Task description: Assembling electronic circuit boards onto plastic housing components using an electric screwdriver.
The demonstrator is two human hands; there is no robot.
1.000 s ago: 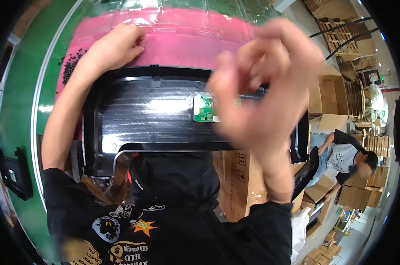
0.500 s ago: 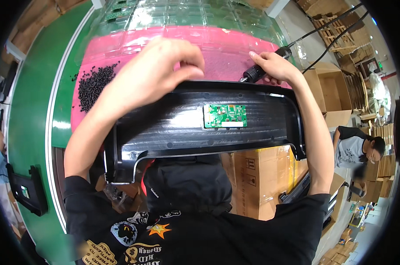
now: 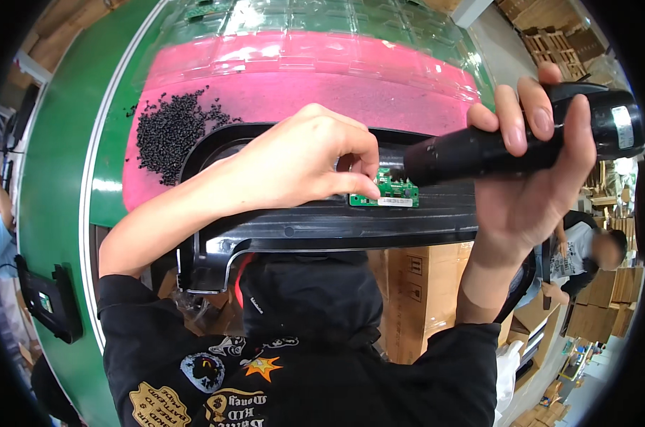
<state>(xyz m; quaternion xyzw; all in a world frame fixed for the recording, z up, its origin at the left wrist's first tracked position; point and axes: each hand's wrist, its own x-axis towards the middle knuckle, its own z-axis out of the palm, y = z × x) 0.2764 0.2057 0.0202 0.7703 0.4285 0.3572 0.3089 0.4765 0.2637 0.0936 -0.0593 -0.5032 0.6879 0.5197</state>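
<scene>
Fingers (image 3: 371, 151) of the left hand (image 3: 304, 156) are bent, forefinger and thumb nearly together; from my remote seat I cannot tell whether something tiny is pinched between them. On the right hand (image 3: 525, 196), right of centre, I see the fingers wrapped firmly round a dark tool.

Biggest in my view is the green work surface (image 3: 112, 167), running down the left of the frame. On it, across the upper middle, I have the pink mat (image 3: 287, 91), with clear plastic trays (image 3: 379, 46) over its top edge. Next comes the black shell (image 3: 265, 233), a shallow tray-like cover spanning the centre and overlapping the mat's lower part.

That tool is a black screwdriver (image 3: 472, 156), angled from the right edge towards the centre; I cannot tell if its end touches anything. Smaller is the green circuit board (image 3: 400, 191), inside the shell just right of centre, beside the left fingertips and partly covered by them. Smallest are the loose black screws (image 3: 169, 135), heaped at the mat's left.
</scene>
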